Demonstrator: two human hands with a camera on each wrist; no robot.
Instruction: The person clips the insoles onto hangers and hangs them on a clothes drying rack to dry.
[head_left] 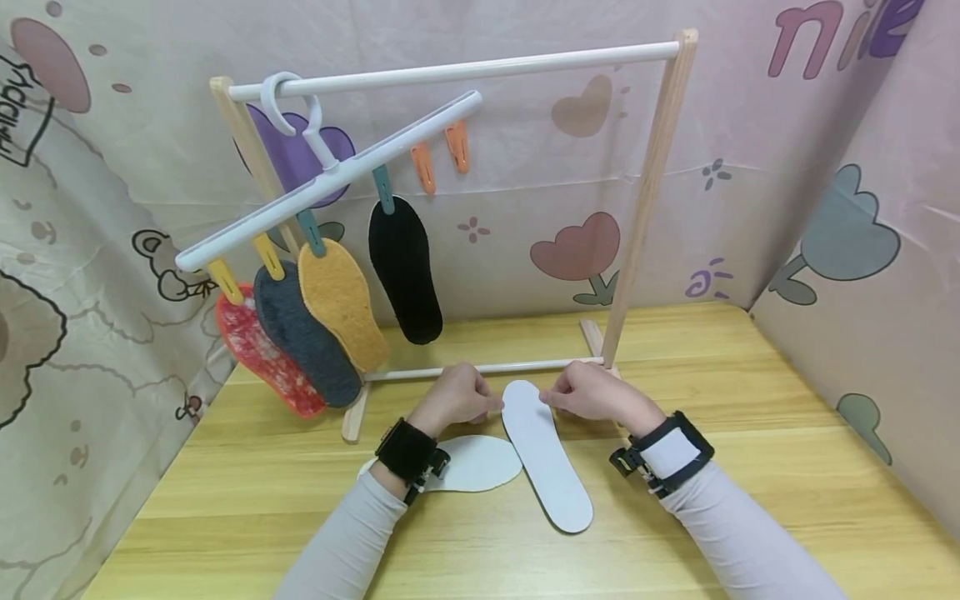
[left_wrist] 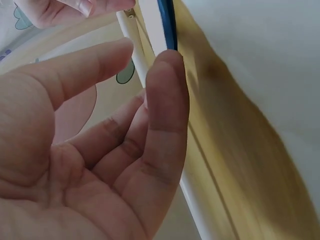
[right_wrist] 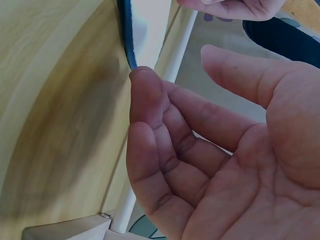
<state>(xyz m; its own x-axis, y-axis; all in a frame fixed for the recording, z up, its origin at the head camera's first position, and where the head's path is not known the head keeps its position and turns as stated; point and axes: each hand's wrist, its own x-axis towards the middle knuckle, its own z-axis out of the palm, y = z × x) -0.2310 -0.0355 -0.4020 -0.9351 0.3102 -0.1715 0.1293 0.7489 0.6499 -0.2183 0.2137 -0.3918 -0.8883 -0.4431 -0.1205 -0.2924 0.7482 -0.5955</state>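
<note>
A white insole (head_left: 547, 458) with a dark blue underside lies slanted on the table, its far end between both hands. My left hand (head_left: 453, 396) touches the left edge of that end. In the left wrist view its index fingertip (left_wrist: 167, 65) meets the edge while the thumb stands apart. Opposite it, my right hand (head_left: 596, 392) touches the right edge with a fingertip (right_wrist: 147, 82), thumb also clear of the insole. A second white insole (head_left: 480, 462) lies sideways under the left wrist, partly hidden by it, its tip against the first.
Behind stands a wooden rack (head_left: 651, 183) with a white hanger (head_left: 405, 137) hooked on its top bar. Clips hold red, grey, yellow and black insoles (head_left: 405, 271); two orange clips (head_left: 457, 148) hang without one. A low white bar (head_left: 525, 367) runs just beyond the hands.
</note>
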